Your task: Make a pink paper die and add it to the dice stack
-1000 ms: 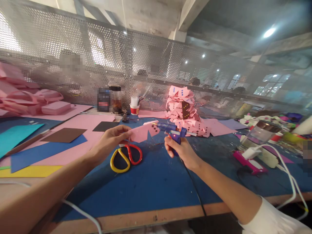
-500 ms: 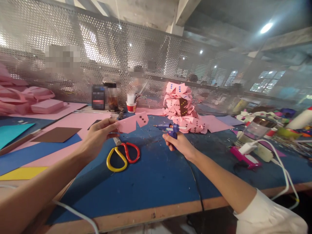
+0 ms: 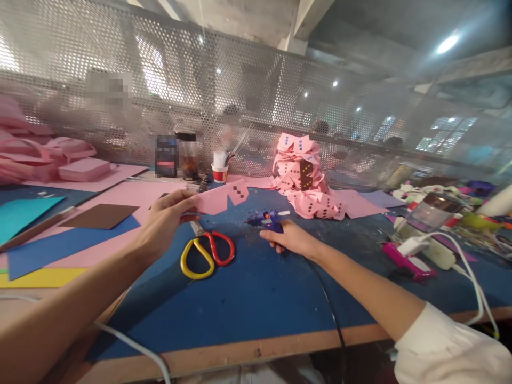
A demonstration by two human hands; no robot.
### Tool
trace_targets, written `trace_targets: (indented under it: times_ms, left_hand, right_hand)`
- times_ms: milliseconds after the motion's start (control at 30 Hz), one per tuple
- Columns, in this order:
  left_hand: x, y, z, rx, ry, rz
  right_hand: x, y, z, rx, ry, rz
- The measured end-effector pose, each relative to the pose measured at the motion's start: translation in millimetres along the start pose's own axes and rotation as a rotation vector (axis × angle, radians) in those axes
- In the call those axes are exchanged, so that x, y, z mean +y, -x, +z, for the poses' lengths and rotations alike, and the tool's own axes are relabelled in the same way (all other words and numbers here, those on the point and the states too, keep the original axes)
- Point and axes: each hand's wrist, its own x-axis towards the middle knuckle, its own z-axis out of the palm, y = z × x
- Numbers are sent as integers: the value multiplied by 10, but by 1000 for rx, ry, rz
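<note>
Between the thumb and fingers of my left hand [image 3: 170, 216] is a pink foam-like piece [image 3: 218, 199], notched, with small dark diamonds near its far end. My right hand [image 3: 288, 238] is wrapped around the handle of a blue glue gun [image 3: 267, 219]. Its nozzle points left, a little below the pink piece and apart from it. Scissors [image 3: 214, 248] with one yellow and one red handle lie on the blue table below my left hand. Behind the glue gun rises a pile of similar pink pieces [image 3: 302, 176] with coloured dots.
At left lie brown [image 3: 100, 216], blue, teal and yellow sheets. A jar [image 3: 189, 157] and a red-white cup [image 3: 220, 173] stand before the perforated metal screen [image 3: 256, 101]. On the right, a magenta holder [image 3: 408, 261] sits by white cables. The glue gun's black cord [image 3: 326, 298] crosses the table edge.
The glue gun in my right hand has moved slightly left and down, nearer the underside of the pink piece. The camera view has shifted a little. Both holds are unchanged.
</note>
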Motion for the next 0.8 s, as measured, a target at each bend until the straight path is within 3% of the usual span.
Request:
trace_targets:
  times_ms: [800]
  left_hand:
    - [-43, -17, -30, -45, 2, 14]
  right_hand:
    - [21, -58, 45, -14, 16, 23]
